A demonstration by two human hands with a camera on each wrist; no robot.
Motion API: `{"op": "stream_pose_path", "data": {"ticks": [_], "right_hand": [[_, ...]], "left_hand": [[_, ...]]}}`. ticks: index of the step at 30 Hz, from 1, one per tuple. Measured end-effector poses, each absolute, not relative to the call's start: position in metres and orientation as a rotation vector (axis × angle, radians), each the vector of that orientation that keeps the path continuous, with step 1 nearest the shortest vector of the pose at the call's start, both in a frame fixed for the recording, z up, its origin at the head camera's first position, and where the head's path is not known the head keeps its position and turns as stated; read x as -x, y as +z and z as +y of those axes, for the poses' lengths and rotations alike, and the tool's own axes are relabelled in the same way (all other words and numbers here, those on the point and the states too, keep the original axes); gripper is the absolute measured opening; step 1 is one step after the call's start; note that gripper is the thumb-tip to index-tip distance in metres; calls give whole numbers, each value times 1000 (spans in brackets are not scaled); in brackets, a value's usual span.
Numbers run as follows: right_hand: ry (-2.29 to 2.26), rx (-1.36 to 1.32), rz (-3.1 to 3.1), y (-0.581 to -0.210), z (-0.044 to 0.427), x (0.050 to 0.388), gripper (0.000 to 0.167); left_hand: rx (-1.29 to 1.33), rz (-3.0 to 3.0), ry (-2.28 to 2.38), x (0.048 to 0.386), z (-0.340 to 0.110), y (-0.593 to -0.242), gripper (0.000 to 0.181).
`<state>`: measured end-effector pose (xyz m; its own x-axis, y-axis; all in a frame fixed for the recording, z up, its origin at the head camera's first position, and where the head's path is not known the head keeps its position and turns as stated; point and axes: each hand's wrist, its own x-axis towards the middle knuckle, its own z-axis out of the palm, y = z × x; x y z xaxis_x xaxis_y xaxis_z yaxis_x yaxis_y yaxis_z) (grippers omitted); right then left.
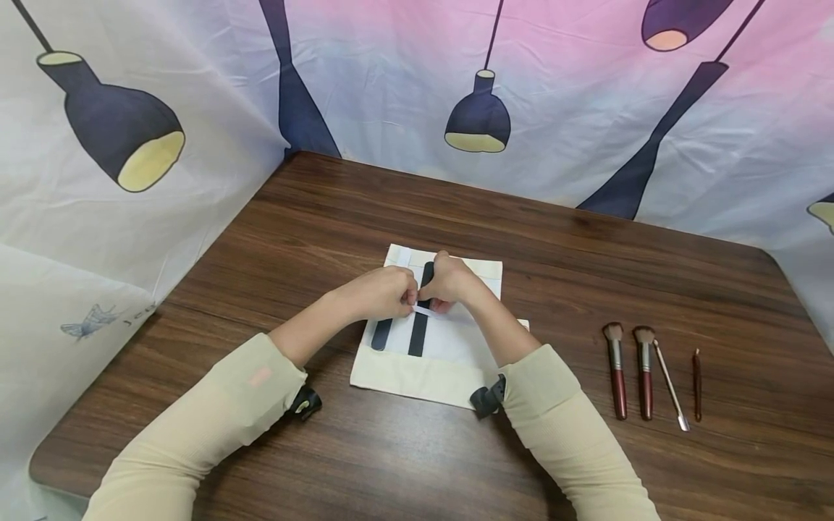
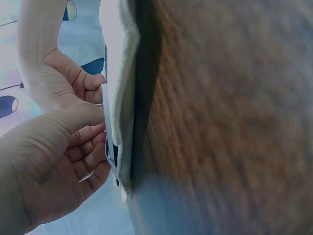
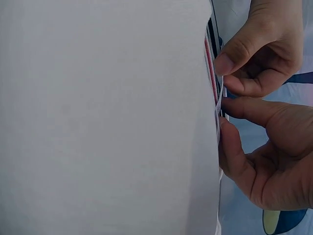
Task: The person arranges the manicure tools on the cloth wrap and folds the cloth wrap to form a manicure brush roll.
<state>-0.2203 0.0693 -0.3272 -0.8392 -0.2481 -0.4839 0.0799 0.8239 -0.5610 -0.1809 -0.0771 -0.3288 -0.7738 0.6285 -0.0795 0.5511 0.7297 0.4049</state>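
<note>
A cream fabric case (image 1: pixel 417 373) lies unfolded on the table, with a white elastic band (image 1: pixel 422 311) across its inside. My left hand (image 1: pixel 386 293) pinches that band between thumb and index finger. A long black nail file (image 1: pixel 418 336) runs beneath the band, and my right hand (image 1: pixel 451 281) pinches its upper part. Left of it lies another black nail file (image 1: pixel 381 334), partly covered by my left hand. Both hands (image 2: pixel 44 171) meet at the case's surface in the left wrist view. In the right wrist view, the case's edge (image 3: pixel 210 147) hides part of the fingertips.
To the right on the brown wooden table (image 1: pixel 404 463) lie two makeup brushes (image 1: pixel 616 369) (image 1: pixel 644 373), a thin cuticle pusher (image 1: pixel 668 383) and a short dark red stick (image 1: pixel 697 383). A printed curtain (image 1: pixel 391 87) hangs behind the table and along its left side.
</note>
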Motion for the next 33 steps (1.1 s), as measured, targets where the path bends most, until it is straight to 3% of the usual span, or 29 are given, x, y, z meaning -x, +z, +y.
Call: {"op": "stream_pose_path", "data": {"ticks": [9,18,26,33], "right_hand": [[-851,143,2533,-310,103,215,73],[-971,95,2576,-287,195,194,72],[-775,-1,2646,-286,283,170,78],[-614,17,2654,-296,319,159,71]], "left_hand": [[-924,2723,516,181,-77,-329,10],[-911,2732,515,181,-75,-330,11],[-907,2725,499,180,-74,-330,11],[-920,2738,491,180,-75,-329,11]]}}
